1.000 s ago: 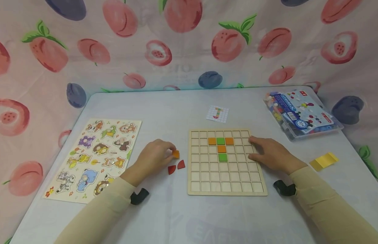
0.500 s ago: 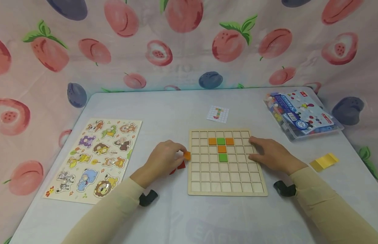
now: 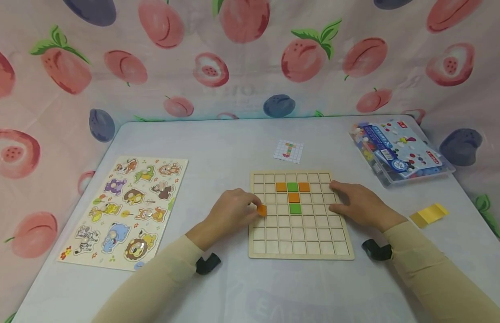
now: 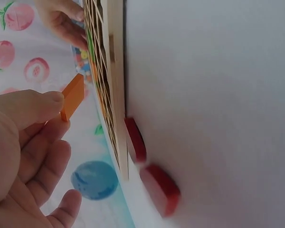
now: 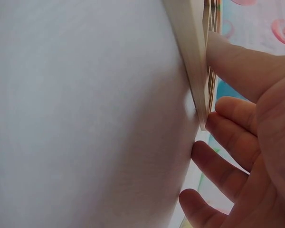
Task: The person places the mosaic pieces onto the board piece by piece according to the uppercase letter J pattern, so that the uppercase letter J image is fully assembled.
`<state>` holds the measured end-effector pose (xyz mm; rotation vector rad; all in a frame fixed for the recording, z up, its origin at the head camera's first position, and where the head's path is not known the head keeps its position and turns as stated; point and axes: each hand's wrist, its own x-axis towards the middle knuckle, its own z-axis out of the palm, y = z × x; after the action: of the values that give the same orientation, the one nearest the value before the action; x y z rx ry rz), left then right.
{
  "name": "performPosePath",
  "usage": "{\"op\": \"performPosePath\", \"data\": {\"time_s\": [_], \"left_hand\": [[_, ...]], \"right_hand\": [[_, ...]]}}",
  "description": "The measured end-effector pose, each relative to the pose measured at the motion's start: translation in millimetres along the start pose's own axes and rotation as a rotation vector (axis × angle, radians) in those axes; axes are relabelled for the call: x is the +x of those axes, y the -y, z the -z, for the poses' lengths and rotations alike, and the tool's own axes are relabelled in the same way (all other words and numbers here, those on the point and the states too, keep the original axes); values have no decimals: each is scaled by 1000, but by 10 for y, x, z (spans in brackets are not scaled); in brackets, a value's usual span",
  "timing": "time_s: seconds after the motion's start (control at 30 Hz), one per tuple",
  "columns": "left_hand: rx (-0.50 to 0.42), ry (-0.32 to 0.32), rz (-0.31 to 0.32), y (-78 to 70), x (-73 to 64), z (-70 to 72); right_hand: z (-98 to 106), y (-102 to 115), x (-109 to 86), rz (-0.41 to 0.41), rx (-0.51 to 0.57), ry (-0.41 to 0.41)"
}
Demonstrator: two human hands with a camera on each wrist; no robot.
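Note:
My left hand [image 3: 234,211] pinches an orange square tile [image 3: 262,210] between thumb and index finger, over the left side of the wooden grid board [image 3: 320,234]. In the left wrist view the tile is held tilted, with the other fingers loosely bent below. Several orange and green tiles [image 3: 295,208] sit in the board, three in a row and two stacked under the middle one. My right hand [image 3: 363,204] rests its thumb and fingertips on the board's right edge. Two red curved pieces [image 4: 160,190] lie by the board's left edge; my left hand hides them in the head view.
A small gridded pattern card [image 3: 288,151] lies behind the board. At the left is an animal puzzle board [image 3: 130,180]. A clear plastic box [image 3: 401,150] of colourful pieces stands at the back right, with a folded yellow paper [image 3: 429,215] in front of it.
My left hand has carried the orange tile rightward, from above the table beside the red pieces to over the board's left columns. My right hand has stayed in place.

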<state>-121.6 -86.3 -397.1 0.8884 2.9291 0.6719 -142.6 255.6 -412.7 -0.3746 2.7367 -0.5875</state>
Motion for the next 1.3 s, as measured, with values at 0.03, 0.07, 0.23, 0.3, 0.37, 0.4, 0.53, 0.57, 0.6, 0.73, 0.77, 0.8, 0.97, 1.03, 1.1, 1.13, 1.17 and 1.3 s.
{"op": "performPosePath", "data": {"time_s": [0.03,0.07,0.23,0.3,0.37,0.4,0.53,0.57,0.6,0.73,0.77,0.8,0.97,1.03,1.1,1.13,1.17,1.3], "left_hand": [[-6,-3,-8,-11,8,-11],[-10,-6,-17,-22,16,-22],[-23,-7,-52,-65,53,-82],[-33,-11,-63,-80,62,-95],[-43,-19,-69,-92,70,-105],[-48,-24,-73,-99,72,-108],[-62,-22,-85,-138,87,-112],[-67,-14,-82,-149,92,-115],[-73,-4,-77,-160,96,-118],[-78,22,-58,-202,117,-135],[-74,23,-60,-210,124,-141],[-69,24,-63,-220,130,-147],[-58,32,-85,-275,160,-167],[-61,39,-91,-299,173,-173],[-58,42,-93,-320,185,-182],[-58,44,-92,-330,189,-186],[-55,47,-92,-338,194,-193],[-46,55,-81,-371,213,-216]], "right_hand": [[0,1,0,-1,-1,0],[-1,3,0,-3,-1,0],[-1,10,1,-8,-3,2],[1,12,0,-6,-2,1],[4,13,-4,-2,-1,-1],[6,14,-6,0,-1,-2],[10,17,-9,-1,0,-1],[10,18,-9,-4,0,0],[9,18,-8,-7,0,2],[6,15,-6,-9,3,4],[7,14,-7,-7,4,4],[7,12,-8,-6,4,3],[14,11,-15,5,3,1],[16,13,-13,5,1,3],[16,16,-9,2,0,4],[16,17,-7,3,-1,4],[15,17,-5,3,-1,4],[13,15,-1,12,-2,-1]]}}
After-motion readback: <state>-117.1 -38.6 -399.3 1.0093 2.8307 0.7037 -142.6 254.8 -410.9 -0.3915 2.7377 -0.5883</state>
